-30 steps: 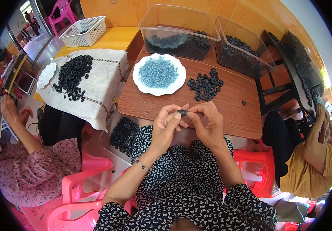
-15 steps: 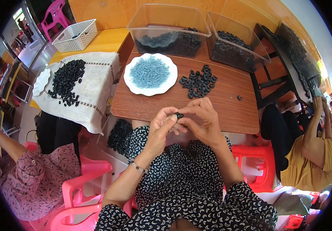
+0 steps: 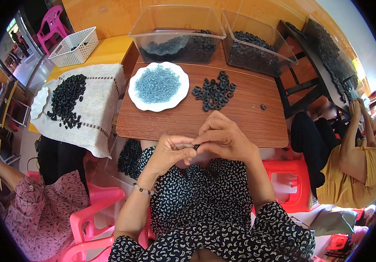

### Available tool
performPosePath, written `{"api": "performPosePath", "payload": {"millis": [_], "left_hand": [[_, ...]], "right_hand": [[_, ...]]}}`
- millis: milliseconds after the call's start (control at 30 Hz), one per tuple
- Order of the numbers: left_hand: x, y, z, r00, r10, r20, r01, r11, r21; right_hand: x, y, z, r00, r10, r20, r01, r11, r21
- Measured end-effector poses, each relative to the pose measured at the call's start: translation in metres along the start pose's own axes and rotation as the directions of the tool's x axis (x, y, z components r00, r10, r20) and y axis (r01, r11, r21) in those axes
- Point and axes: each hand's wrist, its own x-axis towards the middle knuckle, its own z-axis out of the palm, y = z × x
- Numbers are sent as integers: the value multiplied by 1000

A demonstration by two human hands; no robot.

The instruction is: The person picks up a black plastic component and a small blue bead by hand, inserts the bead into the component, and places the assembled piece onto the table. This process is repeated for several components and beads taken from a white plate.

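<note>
Over my lap at the table's front edge, a small black part (image 3: 196, 147) is pinched between my two hands. My left hand (image 3: 173, 150) grips it with thumb and fingers from the left. The thumb and forefinger of my right hand (image 3: 226, 139) close on it from the right, covering most of it. Beyond them on the brown table (image 3: 161, 125) lies a loose pile of small black ring-like parts (image 3: 214, 91). A white scalloped plate (image 3: 136, 98) to its left holds many tiny pale-blue transparent pieces (image 3: 158, 85). One single black part (image 3: 263, 106) lies apart at the right.
Two clear plastic bins (image 3: 177, 37) (image 3: 257, 52) with black parts stand at the back. On the left are a cloth-covered table (image 3: 96, 94) with a black heap and a white basket (image 3: 74, 46). People sit on both sides; a red stool (image 3: 286, 181) is at my right.
My hands have come slightly lower and left in the picture, still pinching the black part, which is now more hidden by the fingers. The whole view has shifted a little.
</note>
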Motion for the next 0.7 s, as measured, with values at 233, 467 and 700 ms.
{"api": "performPosePath", "payload": {"millis": [233, 467, 700], "left_hand": [[1, 2, -1, 999, -21, 30, 21, 1000, -7], [4, 2, 2, 997, 47, -55, -44, 997, 68], [7, -1, 5, 986, 122, -110, -108, 986, 128]], "right_hand": [[3, 5, -3, 999, 51, 15, -52, 995, 82], [-7, 69, -58, 888, 381, -258, -431, 885, -175], [-28, 86, -63, 886, 410, -215, -462, 812, -357]]}}
